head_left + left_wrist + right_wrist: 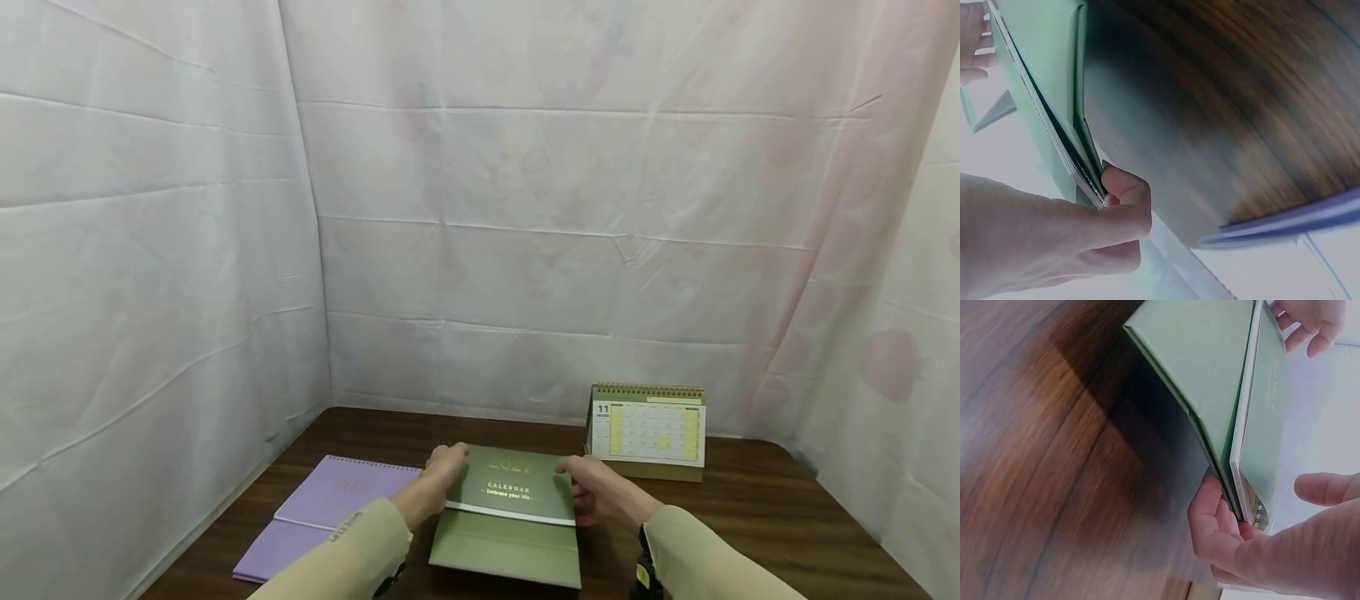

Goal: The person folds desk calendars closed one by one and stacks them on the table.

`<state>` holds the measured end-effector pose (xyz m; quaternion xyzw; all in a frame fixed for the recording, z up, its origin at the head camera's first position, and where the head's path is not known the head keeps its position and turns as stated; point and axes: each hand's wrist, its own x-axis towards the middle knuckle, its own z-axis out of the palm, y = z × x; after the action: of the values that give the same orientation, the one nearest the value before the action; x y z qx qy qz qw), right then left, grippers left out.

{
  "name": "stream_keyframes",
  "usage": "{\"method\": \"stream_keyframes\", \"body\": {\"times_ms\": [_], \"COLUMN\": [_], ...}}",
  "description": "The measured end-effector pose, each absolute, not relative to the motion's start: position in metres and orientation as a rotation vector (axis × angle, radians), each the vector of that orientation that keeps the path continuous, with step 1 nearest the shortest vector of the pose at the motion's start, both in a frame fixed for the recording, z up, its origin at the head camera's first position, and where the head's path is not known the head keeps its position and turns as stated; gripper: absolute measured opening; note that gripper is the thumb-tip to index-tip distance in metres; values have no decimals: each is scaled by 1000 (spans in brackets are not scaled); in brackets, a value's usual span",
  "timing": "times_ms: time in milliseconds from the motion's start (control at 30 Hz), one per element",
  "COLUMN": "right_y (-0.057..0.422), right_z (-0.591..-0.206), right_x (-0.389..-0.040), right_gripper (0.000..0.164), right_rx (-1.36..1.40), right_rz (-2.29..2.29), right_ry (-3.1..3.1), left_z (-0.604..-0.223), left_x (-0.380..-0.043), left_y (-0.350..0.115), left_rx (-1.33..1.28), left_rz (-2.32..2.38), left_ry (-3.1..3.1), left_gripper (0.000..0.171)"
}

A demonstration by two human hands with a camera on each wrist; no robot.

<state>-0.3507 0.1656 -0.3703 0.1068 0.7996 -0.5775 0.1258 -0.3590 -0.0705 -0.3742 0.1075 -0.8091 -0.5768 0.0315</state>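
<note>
A green desk calendar (pixel 517 546), its cover printed with gold lettering, is in front of me, folded flat with its lower flap sticking out. My left hand (pixel 437 482) grips its left edge near the top. On the opposite edge, my right hand (pixel 596 490) holds it with curled fingers. The left wrist view has the left fingers (pixel 1125 187) bent round the calendar's edge. In the right wrist view the calendar (pixel 1200 369) tilts above the wooden table, the right fingers (pixel 1213 525) under its edge and the thumb raised over the cover.
A purple calendar (pixel 352 492) lies flat on the dark wooden table (pixel 757 517) at the left. Behind my right hand, another green calendar (pixel 648 429) stands upright, showing a month page. Pale curtains (pixel 480 275) enclose the table's back and sides.
</note>
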Motion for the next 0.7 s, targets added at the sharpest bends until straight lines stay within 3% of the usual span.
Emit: {"method": "stream_keyframes", "body": {"times_ms": [200, 700], "right_y": [154, 125], "right_z": [-367, -368], "right_x": [-352, -356], "right_gripper": [53, 62], "right_rx": [269, 153], "right_rz": [-1703, -1782], "right_ry": [2315, 2237], "left_z": [-369, -365], "left_x": [-361, -370], "left_y": [-83, -119], "left_rx": [323, 380], "left_rz": [-1765, -1756], "left_ry": [-2501, -2481], "left_gripper": [55, 49]}}
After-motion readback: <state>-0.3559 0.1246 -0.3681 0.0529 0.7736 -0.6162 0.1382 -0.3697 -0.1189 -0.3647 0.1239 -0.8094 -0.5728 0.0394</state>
